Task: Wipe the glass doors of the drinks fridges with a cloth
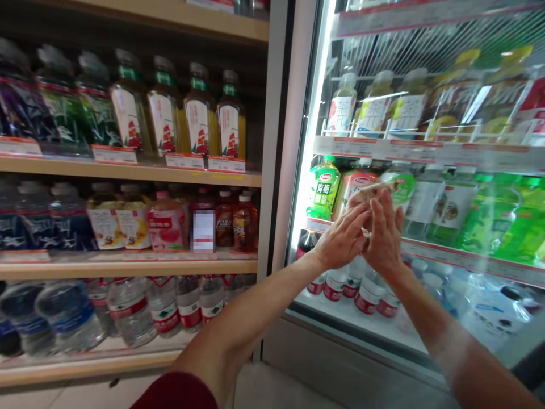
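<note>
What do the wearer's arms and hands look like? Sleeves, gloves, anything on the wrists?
Left arm: plain dark red sleeve, forearm bare. Right arm: bare where visible, no sleeve in frame. No gloves, watches or bracelets visible.

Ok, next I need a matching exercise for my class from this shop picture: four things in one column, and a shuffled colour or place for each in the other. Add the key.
Things
1. Left hand
2. Sleeve
3. Pink-capped bottle
4. Large blue-labelled bottles

Colours and places
A. On the bottom shelf of the left-side rack
B. Close to the right hand, in front of the lit cooler
C. On the rack's second shelf from the bottom
D. Dark red

Pairs: 1-B, 2-D, 3-C, 4-A
</note>
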The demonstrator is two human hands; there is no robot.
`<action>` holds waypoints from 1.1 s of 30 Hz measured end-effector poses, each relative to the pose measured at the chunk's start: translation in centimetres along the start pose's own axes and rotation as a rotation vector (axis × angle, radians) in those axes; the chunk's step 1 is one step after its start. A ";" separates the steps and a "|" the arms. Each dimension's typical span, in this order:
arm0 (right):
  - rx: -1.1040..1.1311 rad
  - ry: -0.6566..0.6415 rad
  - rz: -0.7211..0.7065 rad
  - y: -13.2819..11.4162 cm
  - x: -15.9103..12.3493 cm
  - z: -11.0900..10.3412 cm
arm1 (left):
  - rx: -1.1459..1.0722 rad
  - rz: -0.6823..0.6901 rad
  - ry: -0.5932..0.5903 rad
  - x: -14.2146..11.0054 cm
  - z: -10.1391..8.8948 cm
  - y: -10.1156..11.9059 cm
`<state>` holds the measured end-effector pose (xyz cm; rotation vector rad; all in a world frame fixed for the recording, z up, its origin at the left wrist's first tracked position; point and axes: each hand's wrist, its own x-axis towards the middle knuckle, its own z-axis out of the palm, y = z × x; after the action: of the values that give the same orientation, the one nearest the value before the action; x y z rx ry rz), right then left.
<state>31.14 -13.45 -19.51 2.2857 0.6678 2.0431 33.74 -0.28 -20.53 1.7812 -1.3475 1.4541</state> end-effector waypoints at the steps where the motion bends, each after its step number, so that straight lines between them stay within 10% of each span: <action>1: 0.011 -0.018 -0.030 0.2 -0.3 -0.2 | 0.005 -0.006 0.023 0.5 0.8 0.3; 7: 0.099 -0.118 -0.195 4.1 -1.2 -2.6 | 0.229 -0.091 0.128 2.3 4.0 1.3; 12: -0.122 0.118 0.041 8.5 -2.2 -4.4 | 0.324 -0.028 0.196 2.7 -0.6 -3.8; 16: -0.219 0.043 0.194 9.2 -3.6 -4.7 | 0.357 -0.177 0.383 3.3 -2.2 -6.2; 23: -0.240 0.006 0.203 8.0 -3.8 -4.7 | 0.433 0.434 -0.297 1.6 2.3 -0.7; 29: -0.226 0.036 0.223 8.0 -4.0 -4.6 | 0.523 -0.097 0.251 3.7 -2.5 -7.0; 33: -0.225 0.026 0.242 7.9 -4.0 -4.6 | 0.482 0.336 -0.021 0.4 -2.8 -6.0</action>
<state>28.91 -23.14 -20.40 2.3074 0.1544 2.1199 37.80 4.30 -17.95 1.9168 -1.4476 2.0909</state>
